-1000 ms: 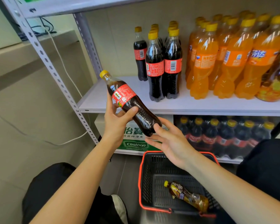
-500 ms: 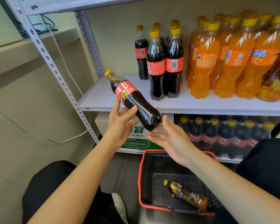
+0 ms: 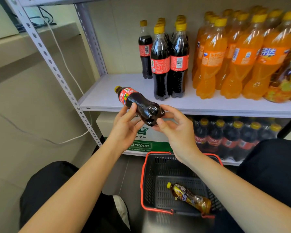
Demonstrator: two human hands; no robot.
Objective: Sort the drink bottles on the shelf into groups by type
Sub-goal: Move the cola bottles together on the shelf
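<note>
Dark cola bottle (image 3: 139, 105) is hanging tilted just before the shelf (image 3: 106, 98) edge; left hand (image 3: 126, 122) is gripping its middle, right hand (image 3: 175, 126) is pinching its base. Placing step is looking underway; next move is calling for uprighting it beside the standing colas (image 3: 160, 66).

Small shop or its stock area. Grey slotted-angle steel racking (image 3: 57, 71), white shelf board (image 3: 107, 98). Goods stand in blocks by brand: cola bottles (image 3: 160, 64) with yellow caps, beside them a dense rank of orange soda bottles (image 3: 242, 61). On the level below, more cola under clear wrap (image 3: 232, 137) and a printed carton of purified drinking water (image 3: 144, 140). On the floor, a black shopping basket (image 3: 149, 182) with a red rim. Plain beige wall with loose cables (image 3: 64, 63).
</note>
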